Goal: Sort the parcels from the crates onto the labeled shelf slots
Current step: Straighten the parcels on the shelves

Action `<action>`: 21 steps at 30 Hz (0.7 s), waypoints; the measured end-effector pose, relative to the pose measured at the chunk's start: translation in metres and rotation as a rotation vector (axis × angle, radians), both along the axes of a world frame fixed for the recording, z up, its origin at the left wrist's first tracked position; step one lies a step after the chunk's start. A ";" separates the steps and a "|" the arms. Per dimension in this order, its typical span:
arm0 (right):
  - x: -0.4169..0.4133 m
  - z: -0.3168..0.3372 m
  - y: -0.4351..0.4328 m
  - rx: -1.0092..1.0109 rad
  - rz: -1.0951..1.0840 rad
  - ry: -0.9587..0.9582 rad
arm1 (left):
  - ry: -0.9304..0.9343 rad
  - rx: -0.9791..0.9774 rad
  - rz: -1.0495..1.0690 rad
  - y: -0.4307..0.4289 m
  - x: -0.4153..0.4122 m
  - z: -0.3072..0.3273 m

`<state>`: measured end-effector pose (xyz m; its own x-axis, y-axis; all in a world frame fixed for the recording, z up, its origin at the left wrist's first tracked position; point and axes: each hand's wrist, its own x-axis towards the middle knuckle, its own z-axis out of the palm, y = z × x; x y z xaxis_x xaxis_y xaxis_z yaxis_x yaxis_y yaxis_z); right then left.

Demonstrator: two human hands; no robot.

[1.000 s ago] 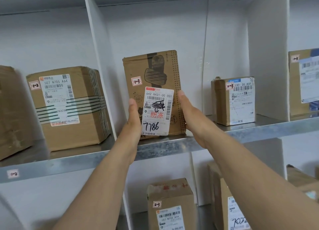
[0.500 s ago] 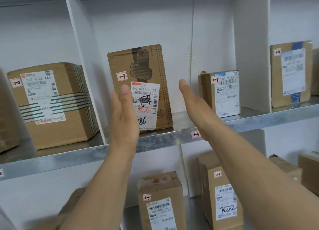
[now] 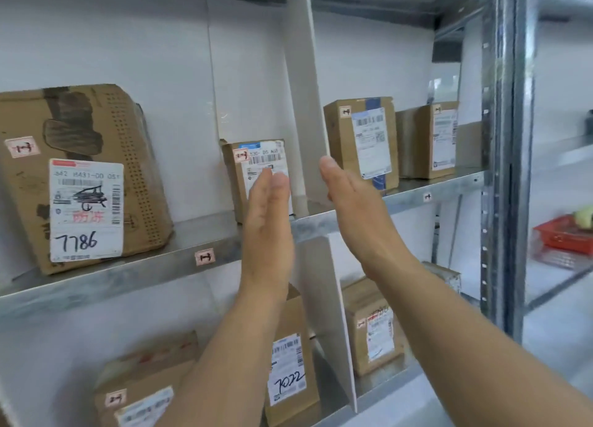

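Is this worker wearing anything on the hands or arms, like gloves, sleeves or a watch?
No. The left hand and right hand are bare, without gloves. The left forearm and right forearm are uncovered down to the picture's edge, so no sleeve shows. No watch, ring or bracelet is visible.

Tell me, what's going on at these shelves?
A person is sorting parcels onto labelled shelf slots. Right now both hands are empty: the left hand and right hand are raised, open, in front of the upper shelf, touching nothing. The 7786 parcel stands on that shelf at the left, apart from the hands. A smaller parcel sits to its right in the same slot, partly behind the left hand.
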<state>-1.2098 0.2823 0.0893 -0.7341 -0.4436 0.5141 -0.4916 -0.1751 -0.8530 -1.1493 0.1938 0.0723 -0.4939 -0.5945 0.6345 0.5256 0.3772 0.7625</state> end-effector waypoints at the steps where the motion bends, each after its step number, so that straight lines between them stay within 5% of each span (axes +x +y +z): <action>1: -0.010 -0.003 0.012 0.003 -0.011 0.009 | -0.014 0.008 -0.014 0.009 -0.011 -0.002; 21: -0.174 -0.001 0.085 -0.078 -0.175 -0.161 | -0.073 -0.040 -0.103 0.054 -0.156 0.006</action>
<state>-1.3837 0.3675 0.0882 -0.8714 -0.2664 0.4120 -0.3792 -0.1673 -0.9101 -1.3050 0.2476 0.0780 -0.5972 -0.5128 0.6167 0.5067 0.3549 0.7857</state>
